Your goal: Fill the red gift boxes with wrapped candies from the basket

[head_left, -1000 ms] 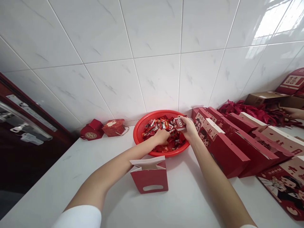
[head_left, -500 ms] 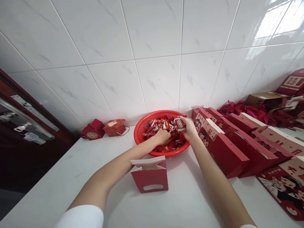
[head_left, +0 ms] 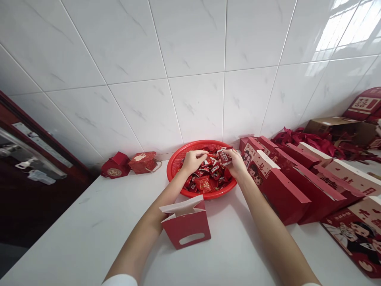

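A red plastic basket [head_left: 174, 174] by the wall holds many wrapped candies [head_left: 205, 183], mostly red. My left hand [head_left: 193, 161] is over its left half, thumb and fingers pinched on what looks like a small red-wrapped candy [head_left: 212, 155]. At the basket's right side my right hand [head_left: 236, 163] is closed on a dark red and white candy packet [head_left: 225, 157]; other pieces in that palm are hidden. In front of the basket a red paper gift bag [head_left: 187, 226] with an oval cut-out stands with its top open, close beside my left forearm.
Rows of red gift bags [head_left: 285, 190] stand on the right of the white table [head_left: 89, 230]. A flat printed bag [head_left: 357, 234] lies near the right edge. Two small red boxes [head_left: 116, 165] sit at the back left. Behind the bags are dark red ribbons [head_left: 297, 139] and a cardboard box [head_left: 333, 125].
My left hand has come up out of the candies, pinched, and toward the right hand. The gift bag has turned and tilted slightly. My right hand keeps its packet in nearly the same place.
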### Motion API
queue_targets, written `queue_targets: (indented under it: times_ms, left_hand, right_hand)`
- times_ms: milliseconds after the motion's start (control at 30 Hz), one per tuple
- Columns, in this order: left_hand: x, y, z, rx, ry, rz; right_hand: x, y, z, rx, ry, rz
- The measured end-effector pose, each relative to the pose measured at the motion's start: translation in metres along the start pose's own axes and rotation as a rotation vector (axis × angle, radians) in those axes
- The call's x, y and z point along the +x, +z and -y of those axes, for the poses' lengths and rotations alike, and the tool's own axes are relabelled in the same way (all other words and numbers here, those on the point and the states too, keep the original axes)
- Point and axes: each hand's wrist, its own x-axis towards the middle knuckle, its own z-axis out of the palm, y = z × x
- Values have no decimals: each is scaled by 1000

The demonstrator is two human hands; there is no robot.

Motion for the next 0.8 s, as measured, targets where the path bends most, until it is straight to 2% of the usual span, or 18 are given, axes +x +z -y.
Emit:
queue_targets:
  times_ms: [133, 400, 700, 800]
  left_hand:
    - [0, 0, 4, -167, 36, -64]
    - [-1, -1, 2, -332, 17, -32]
    - [-1, 3, 2, -270, 79, 93]
    - [-3, 3, 0, -230, 68, 142]
  right_hand:
    - [2, -2, -3, -5, 21, 13]
    - [2, -1, -4, 6, 8, 65]
    - [-2, -1, -5, -78, -56, 72]
    - [0, -1, -7, -46, -120, 19]
